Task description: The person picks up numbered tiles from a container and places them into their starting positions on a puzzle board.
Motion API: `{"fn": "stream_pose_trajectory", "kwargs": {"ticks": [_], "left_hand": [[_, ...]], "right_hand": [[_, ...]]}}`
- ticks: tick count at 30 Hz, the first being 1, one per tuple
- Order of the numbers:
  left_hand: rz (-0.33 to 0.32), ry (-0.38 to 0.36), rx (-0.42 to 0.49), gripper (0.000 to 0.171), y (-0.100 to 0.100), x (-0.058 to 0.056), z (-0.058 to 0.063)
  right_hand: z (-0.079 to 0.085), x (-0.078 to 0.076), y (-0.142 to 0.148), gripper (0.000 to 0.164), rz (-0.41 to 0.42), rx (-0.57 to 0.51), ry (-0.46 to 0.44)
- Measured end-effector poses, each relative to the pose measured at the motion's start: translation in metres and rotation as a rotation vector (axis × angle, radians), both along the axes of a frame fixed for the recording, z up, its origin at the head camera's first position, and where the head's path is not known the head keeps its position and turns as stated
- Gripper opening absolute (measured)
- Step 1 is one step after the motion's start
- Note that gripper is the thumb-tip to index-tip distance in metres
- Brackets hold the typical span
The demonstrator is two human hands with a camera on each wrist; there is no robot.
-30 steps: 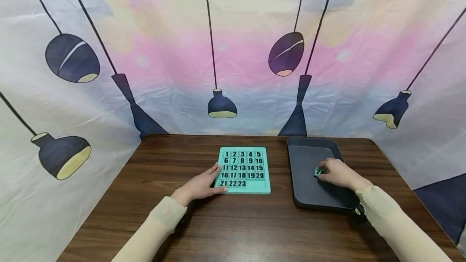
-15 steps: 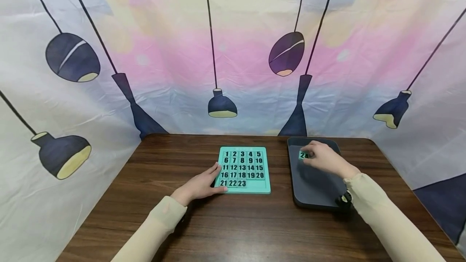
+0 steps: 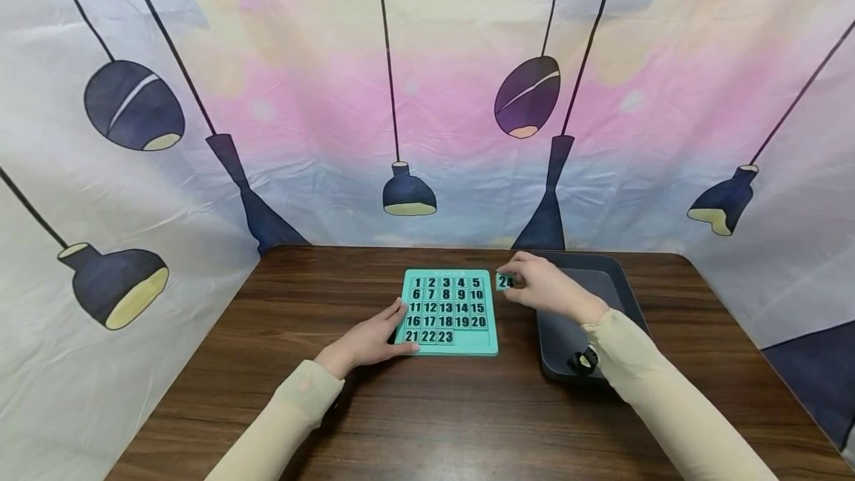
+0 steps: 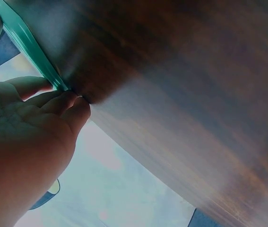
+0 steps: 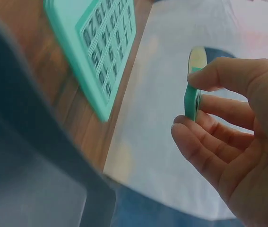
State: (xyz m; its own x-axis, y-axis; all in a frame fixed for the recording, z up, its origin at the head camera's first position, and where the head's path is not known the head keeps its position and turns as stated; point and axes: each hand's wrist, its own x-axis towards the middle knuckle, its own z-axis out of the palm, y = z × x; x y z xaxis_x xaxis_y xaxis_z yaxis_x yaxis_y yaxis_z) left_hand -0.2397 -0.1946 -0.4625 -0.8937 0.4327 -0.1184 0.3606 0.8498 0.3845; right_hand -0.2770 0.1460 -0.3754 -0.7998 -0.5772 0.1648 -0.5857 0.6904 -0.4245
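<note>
My left hand [image 3: 369,338] rests at the near left corner of a teal number board [image 3: 486,334], thumb on its front corner and fingers along its left edge. In the left wrist view, the fingertips [image 4: 79,106] touch the board's side [image 4: 27,40]. Numbered tiles run in order from 1 to 23, and bare teal shows after 23. My right hand [image 3: 551,288] pinches a teal number tile [image 3: 504,282] marked 24, raised just right of the board's upper corner. Seen from the right wrist, this tile [image 5: 191,101] sits edge-on between thumb and fingers.
A dark grey tray [image 3: 617,280] lies right of the board, partly hidden under my right hand and forearm. The brown wooden table [image 3: 427,414] ends at a patterned cloth backdrop [image 3: 320,95] with printed lamps.
My right hand has lifted the 24 tile from the tray and carried it left, past the tray's rim, to beside the board. The left hand and the board have stayed put.
</note>
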Motion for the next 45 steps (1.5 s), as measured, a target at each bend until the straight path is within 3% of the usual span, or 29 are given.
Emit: {"fn": "stream_pose_trajectory", "kwargs": {"ticks": [6, 20, 28, 45], "left_hand": [[-0.001, 0.000, -0.012, 0.091, 0.000, -0.001, 0.000], [0.000, -0.002, -0.004, 0.091, 0.001, 0.000, -0.001], [0.000, 0.003, -0.014, 0.092, 0.000, -0.002, -0.002], [0.004, -0.004, -0.013, 0.092, 0.001, -0.001, 0.000]], "right_hand": [[-0.009, 0.003, -0.023, 0.036, 0.058, -0.006, -0.029], [-0.046, 0.018, -0.050, 0.033, 0.168, 0.173, -0.049], [-0.052, 0.023, -0.049, 0.033, 0.164, 0.179, -0.088], [-0.061, 0.024, -0.048, 0.032, 0.196, 0.187, -0.074]]}}
